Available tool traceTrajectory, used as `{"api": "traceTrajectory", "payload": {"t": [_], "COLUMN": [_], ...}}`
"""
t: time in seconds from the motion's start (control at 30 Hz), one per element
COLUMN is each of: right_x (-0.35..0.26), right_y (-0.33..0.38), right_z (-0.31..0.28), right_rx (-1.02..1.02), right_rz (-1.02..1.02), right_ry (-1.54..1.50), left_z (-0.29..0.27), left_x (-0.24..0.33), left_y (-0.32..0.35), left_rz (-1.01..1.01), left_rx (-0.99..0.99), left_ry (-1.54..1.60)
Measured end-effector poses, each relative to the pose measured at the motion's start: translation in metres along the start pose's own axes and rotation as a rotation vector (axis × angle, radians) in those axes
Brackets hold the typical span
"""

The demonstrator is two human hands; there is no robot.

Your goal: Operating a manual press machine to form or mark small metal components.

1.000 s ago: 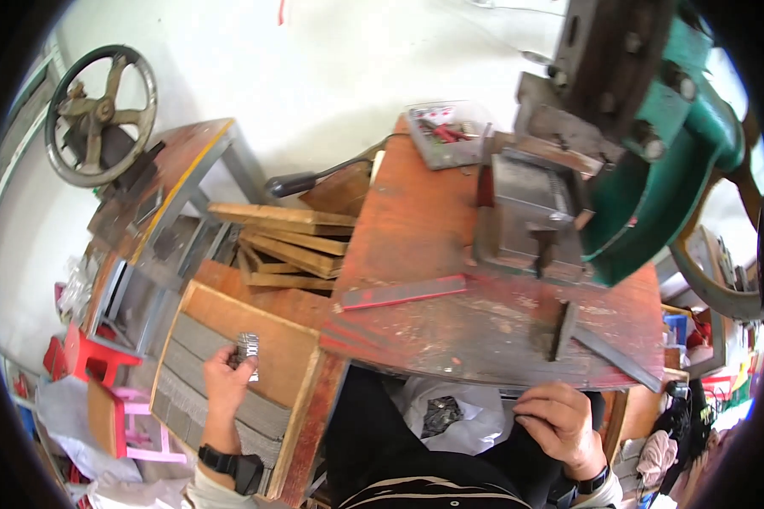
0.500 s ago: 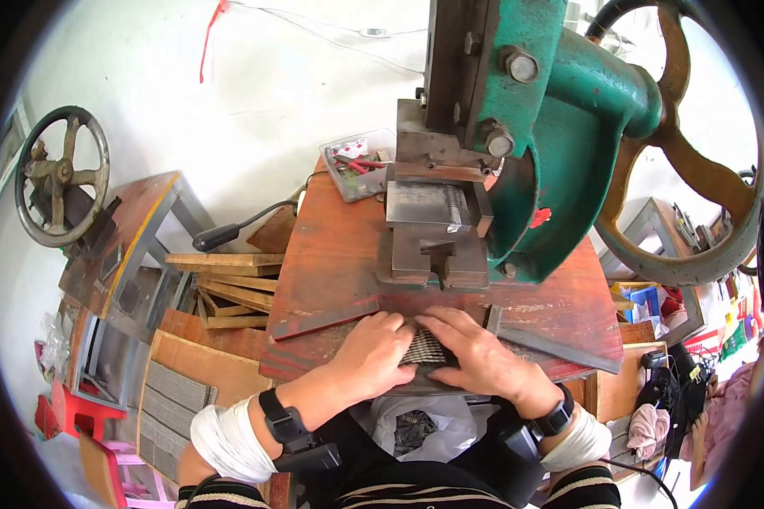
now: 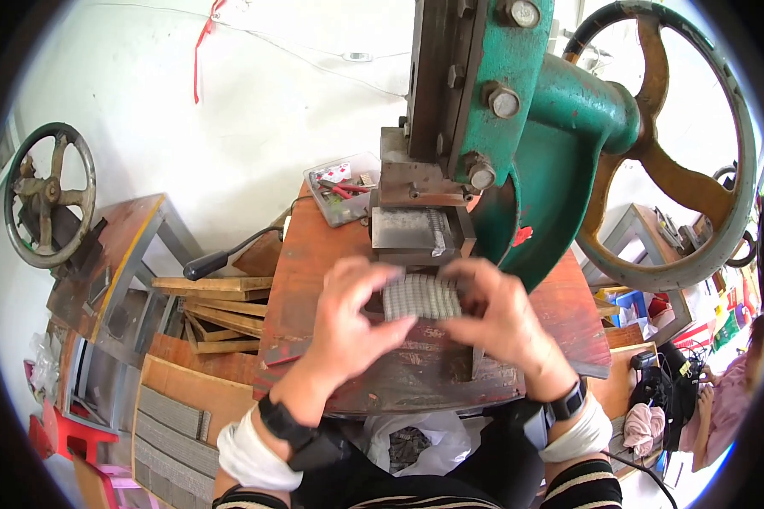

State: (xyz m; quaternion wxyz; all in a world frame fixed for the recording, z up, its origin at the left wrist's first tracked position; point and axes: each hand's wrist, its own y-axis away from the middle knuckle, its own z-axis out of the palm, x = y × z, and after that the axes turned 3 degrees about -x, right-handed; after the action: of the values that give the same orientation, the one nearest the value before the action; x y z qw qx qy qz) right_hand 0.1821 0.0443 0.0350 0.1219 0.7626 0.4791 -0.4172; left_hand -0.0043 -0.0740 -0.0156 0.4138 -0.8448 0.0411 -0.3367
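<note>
Between my two hands is a small grey block of ribbed, gridded metal pieces (image 3: pixel 422 297), raised off the wooden bench (image 3: pixel 297 254). My left hand (image 3: pixel 344 318) closes on its left end with thumb and fingers. At the other end, my right hand (image 3: pixel 502 316) grips it the same way; both hands are slightly blurred. Just beyond the block, the flat metal die (image 3: pixel 409 227) sits under the ram of a green hand press (image 3: pixel 560 178). My hands and the block hide the die's near part. A dark metal bar (image 3: pixel 479 365) lies on the bench beside my right wrist.
The press has a large handwheel (image 3: pixel 696 191) at right. A clear plastic box of tools (image 3: pixel 341 188) stands behind the die. Wooden trays (image 3: pixel 221 293) are stacked at left, above a board with grey strips (image 3: pixel 174 424). A white bag (image 3: pixel 441 441) hangs below the bench edge.
Both hands have lifted the ribbed block from the bench's near edge and moved it forward toward the press. More of its gridded face shows now. The view has shifted slightly.
</note>
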Motion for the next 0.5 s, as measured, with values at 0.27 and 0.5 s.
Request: {"api": "traceTrajectory", "payload": {"t": [0.27,0.5], "right_x": [0.024,0.026], "right_y": [-0.058,-0.067], "right_z": [0.001,0.013], "right_rx": [0.346,0.580], "right_rz": [-0.043,0.016], "right_ry": [0.286,0.730], "left_z": [0.036,0.009], "left_x": [-0.060,-0.045], "left_y": [-0.068,-0.057], "left_rz": [-0.012,-0.290], "left_rx": [0.027,0.068], "left_ry": [-0.053,0.088]}}
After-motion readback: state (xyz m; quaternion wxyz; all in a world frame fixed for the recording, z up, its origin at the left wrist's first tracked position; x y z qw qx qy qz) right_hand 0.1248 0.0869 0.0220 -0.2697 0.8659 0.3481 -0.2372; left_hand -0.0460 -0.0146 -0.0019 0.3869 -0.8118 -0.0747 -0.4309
